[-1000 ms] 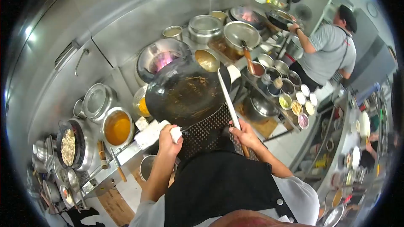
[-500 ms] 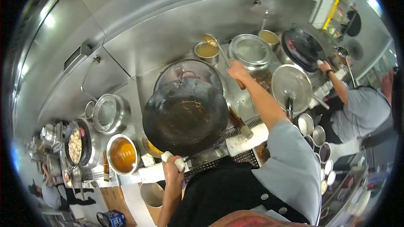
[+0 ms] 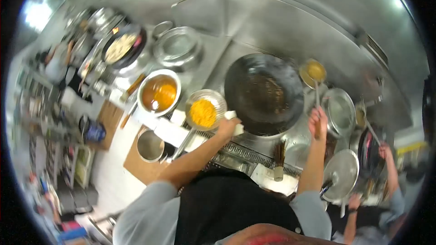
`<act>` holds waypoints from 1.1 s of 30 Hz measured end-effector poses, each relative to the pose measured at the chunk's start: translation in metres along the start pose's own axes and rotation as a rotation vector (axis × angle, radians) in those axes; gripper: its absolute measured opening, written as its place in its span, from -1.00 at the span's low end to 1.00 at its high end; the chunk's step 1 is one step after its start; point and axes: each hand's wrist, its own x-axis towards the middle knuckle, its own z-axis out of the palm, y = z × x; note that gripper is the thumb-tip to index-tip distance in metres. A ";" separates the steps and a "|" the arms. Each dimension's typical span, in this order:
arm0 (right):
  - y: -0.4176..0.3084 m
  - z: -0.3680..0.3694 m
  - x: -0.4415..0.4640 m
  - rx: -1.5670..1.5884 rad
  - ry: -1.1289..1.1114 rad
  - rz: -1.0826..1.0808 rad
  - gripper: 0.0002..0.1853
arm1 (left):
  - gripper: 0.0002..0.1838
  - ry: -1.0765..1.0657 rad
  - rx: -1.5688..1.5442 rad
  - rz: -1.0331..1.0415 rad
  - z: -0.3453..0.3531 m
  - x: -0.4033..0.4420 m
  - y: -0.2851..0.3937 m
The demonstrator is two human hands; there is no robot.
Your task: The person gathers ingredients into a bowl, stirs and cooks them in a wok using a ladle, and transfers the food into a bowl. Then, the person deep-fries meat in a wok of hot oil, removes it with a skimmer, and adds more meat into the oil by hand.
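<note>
My left hand (image 3: 227,128) is closed around a folded white cloth (image 3: 239,129) at the near left rim of a dark wok (image 3: 259,102). The wok sits over the burner, bare inside apart from a brownish sheen. My right hand (image 3: 318,121) grips the wooden handle of a ladle (image 3: 317,91). Its bowl is over a small pot of yellowish broth (image 3: 307,75) behind the wok; whether it dips in, I cannot tell. Left of the wok, a metal strainer (image 3: 218,101) holds shredded yellow food (image 3: 203,112).
A white-rimmed bowl of orange liquid (image 3: 148,84) stands left of the strainer. A lidded pot (image 3: 341,112) and a round mesh strainer (image 3: 341,174) are at right, a bamboo brush (image 3: 279,163) in front. A co-worker's hand (image 3: 385,150) holds another ladle at far right.
My view has swung left. The wok has moved back from the front edge onto the burner, uncovering the strainer of yellow food. The ladle stays by the broth pot.
</note>
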 end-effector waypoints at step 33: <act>0.251 0.247 -0.135 -1.553 0.765 -0.041 -0.33 | -0.51 0.238 0.837 -0.483 -0.799 -0.417 -0.411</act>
